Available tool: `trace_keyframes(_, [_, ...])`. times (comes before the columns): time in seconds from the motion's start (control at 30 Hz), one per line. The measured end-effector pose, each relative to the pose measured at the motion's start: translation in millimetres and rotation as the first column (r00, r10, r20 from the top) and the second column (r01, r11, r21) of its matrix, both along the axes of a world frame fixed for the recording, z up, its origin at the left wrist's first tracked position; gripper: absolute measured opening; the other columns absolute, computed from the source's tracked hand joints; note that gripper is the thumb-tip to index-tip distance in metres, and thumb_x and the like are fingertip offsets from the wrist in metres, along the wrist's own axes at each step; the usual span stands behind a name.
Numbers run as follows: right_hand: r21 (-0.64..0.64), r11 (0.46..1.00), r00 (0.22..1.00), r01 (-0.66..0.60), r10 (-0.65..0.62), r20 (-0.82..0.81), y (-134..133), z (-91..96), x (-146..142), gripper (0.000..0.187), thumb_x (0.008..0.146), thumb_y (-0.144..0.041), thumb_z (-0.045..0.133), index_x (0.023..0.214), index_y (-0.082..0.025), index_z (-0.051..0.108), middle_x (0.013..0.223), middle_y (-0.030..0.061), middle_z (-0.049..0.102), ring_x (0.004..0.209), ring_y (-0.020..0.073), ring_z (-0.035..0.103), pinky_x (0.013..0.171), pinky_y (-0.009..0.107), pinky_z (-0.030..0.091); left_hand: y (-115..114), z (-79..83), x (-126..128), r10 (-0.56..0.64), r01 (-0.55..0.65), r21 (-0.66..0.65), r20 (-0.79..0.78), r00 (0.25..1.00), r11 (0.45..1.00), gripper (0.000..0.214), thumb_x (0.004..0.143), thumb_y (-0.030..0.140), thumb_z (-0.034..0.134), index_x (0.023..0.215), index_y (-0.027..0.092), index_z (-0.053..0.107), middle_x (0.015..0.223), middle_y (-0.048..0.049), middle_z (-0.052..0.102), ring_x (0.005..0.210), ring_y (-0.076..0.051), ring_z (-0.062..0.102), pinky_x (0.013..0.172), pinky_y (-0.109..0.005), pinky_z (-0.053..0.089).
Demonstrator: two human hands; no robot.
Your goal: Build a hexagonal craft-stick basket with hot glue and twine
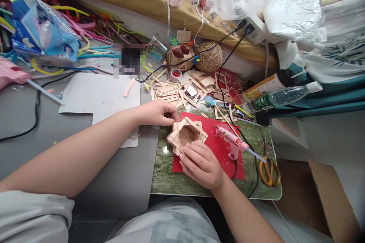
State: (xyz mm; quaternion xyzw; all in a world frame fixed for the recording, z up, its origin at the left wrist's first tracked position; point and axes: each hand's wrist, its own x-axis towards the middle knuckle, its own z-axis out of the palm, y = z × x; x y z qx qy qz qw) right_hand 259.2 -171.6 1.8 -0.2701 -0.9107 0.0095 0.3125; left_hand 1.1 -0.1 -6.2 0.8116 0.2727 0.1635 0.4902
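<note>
A small hexagonal basket of wooden craft sticks (186,133) rests on a red sheet (216,148) over a green mat (165,176). My left hand (158,112) reaches in from the left, its fingers curled and pinching the basket's far rim. My right hand (201,164) presses on the near rim with its fingers bent over the sticks. A pink glue gun (231,142) lies just right of the basket, with no hand on it.
Loose craft sticks (182,91) lie piled behind the basket. Orange-handled scissors (268,169) lie at the mat's right edge. A twine ball (209,56), plastic bottles (281,98), white paper (98,95), another pink glue gun (13,74) and pipe cleaners (85,26) crowd the table.
</note>
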Motion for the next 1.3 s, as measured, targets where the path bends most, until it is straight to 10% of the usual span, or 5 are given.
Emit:
trace_keyframes(0.7, [-0.145, 0.975, 0.983, 0.167, -0.176, -0.052, 0, 27.4, -16, 0.039, 0.093, -0.016, 0.073, 0.130, -0.023, 0.063, 0.118, 0.0111, 0.076, 0.117, 0.0273, 0.072, 0.109, 0.055, 0.061, 1, -2.3, 0, -0.020, 0.020, 0.006, 0.017, 1.000, 1.000, 0.021, 0.082, 0.019, 0.067, 0.098, 0.021, 0.080, 0.106, 0.0013, 0.083, 0.099, -0.015, 0.076, 0.090, -0.021, 0.055])
trace_keyframes(0.9, [-0.252, 0.876, 0.897, 0.412, -0.438, -0.058, 20, 24.9, 5, 0.050, 0.102, -0.028, 0.065, 0.151, -0.022, 0.057, 0.146, 0.0175, 0.065, 0.137, 0.0350, 0.061, 0.115, 0.062, 0.051, 1, -1.8, 0, -0.022, 0.022, -0.007, 0.002, 1.000, 1.000, 0.022, 0.083, 0.020, 0.067, 0.100, 0.022, 0.080, 0.103, 0.0020, 0.083, 0.096, -0.015, 0.076, 0.087, -0.020, 0.054])
trace_keyframes(1.3, [-0.315, 0.840, 0.895, 0.442, -0.433, 0.102, 32, 25.5, 12, 0.049, 0.103, -0.044, 0.065, 0.146, -0.021, 0.060, 0.141, 0.0174, 0.067, 0.131, 0.0364, 0.062, 0.113, 0.059, 0.051, 0, -0.2, 0, -0.008, 0.008, -0.016, -0.005, 1.000, 1.000, 0.023, 0.081, 0.019, 0.066, 0.099, 0.022, 0.081, 0.102, 0.0022, 0.083, 0.096, -0.014, 0.075, 0.086, -0.021, 0.054])
